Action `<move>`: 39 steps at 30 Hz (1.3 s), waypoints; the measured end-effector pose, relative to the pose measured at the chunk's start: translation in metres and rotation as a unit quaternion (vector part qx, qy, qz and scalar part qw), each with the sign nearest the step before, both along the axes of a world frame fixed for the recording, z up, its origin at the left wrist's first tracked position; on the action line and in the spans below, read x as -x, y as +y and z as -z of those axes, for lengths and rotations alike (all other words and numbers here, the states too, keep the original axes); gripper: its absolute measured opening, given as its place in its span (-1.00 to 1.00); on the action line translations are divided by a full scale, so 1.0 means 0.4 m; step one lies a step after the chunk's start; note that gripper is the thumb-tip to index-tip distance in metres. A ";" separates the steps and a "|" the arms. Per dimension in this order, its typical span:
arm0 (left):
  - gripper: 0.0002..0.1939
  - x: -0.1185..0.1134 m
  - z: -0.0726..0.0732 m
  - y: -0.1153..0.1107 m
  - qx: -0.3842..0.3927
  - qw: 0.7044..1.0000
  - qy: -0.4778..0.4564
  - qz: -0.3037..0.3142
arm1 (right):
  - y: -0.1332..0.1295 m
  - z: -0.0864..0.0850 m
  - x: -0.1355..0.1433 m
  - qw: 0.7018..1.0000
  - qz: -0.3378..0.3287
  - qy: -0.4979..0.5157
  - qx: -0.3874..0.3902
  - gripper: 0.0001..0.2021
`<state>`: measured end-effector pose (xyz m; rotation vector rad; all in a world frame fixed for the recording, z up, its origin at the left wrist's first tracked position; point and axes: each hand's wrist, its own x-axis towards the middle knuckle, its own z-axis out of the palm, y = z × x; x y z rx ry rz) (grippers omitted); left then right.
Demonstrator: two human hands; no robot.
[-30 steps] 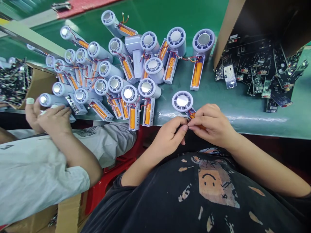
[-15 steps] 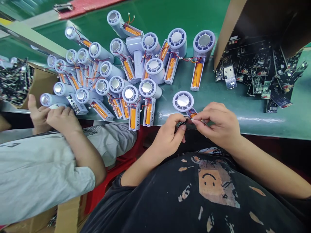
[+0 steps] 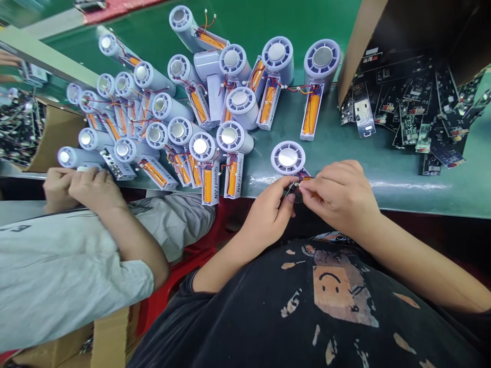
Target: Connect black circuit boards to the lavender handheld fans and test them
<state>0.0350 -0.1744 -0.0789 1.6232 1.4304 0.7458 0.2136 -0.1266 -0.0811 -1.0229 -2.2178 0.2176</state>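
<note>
My left hand (image 3: pixel 271 210) pinches a small black circuit board (image 3: pixel 292 188) between thumb and fingers at the front edge of the bench. Right beside it, the fingers of my right hand (image 3: pixel 337 191) are pinched at the board's end, on what looks like a wire connector; most of it is hidden by the fingertips. Just behind both hands stands a lilac handheld fan (image 3: pixel 288 158) with a round silver centre. Its handle runs toward my right hand and is largely covered, with a bit of wiring showing.
Several open-handled fans (image 3: pixel 230 135) with orange batteries crowd the green bench (image 3: pixel 402 197) to the left. At right, a cardboard box (image 3: pixel 358 41) lies with circuit boards (image 3: pixel 414 112) spilling out. A co-worker's hands (image 3: pixel 90 189) are at the far left, near another box (image 3: pixel 57 135) of boards.
My hands stay close together, and the board in my left hand has tilted to show more of its face. The co-worker's raised finger has come down.
</note>
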 end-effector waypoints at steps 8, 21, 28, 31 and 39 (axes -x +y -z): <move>-0.65 -0.010 0.008 -0.008 -0.055 0.998 0.009 -0.007 | -0.001 -0.006 0.003 0.998 0.005 -0.025 -0.056 -0.71; -0.59 -0.023 0.008 -0.016 -0.064 0.998 -0.001 -0.002 | -0.005 -0.008 -0.007 0.997 -0.001 -0.045 -0.056 -0.70; -0.60 -0.033 0.005 -0.018 -0.112 0.993 0.037 0.006 | 0.020 0.015 -0.030 0.998 -0.060 0.024 -0.008 -0.83; -0.61 -0.034 0.001 -0.016 -0.156 0.985 0.075 0.026 | 0.036 0.017 -0.036 0.993 -0.088 0.050 0.057 -0.88; -0.63 -0.018 0.031 -0.001 -0.067 0.996 -0.062 0.005 | 0.099 -0.023 -0.108 0.979 -0.106 0.109 0.138 -0.61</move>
